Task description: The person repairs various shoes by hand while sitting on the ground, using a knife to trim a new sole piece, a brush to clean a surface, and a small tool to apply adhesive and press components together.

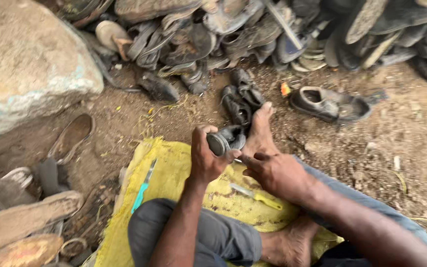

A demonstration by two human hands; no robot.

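At frame centre, the left hand clasps a worn dark shoe (heel up); the right hand, fingers curled, touches its underside.

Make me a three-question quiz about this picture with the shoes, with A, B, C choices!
1. Where does the yellow-handled knife lie?
A. on the yellow sack
B. on the rock
C. in the shoe pile

2. What colour is the sack?
A. red
B. yellow
C. white

3. What is the left hand doing?
A. resting flat on the ground
B. holding a dark shoe
C. holding a cup

Answers:
1 A, the knife lies on the sack beside the person's leg.
2 B, the cloth is plainly yellow.
3 B, its fingers wrap around the dark shoe, with the right hand right beside it.
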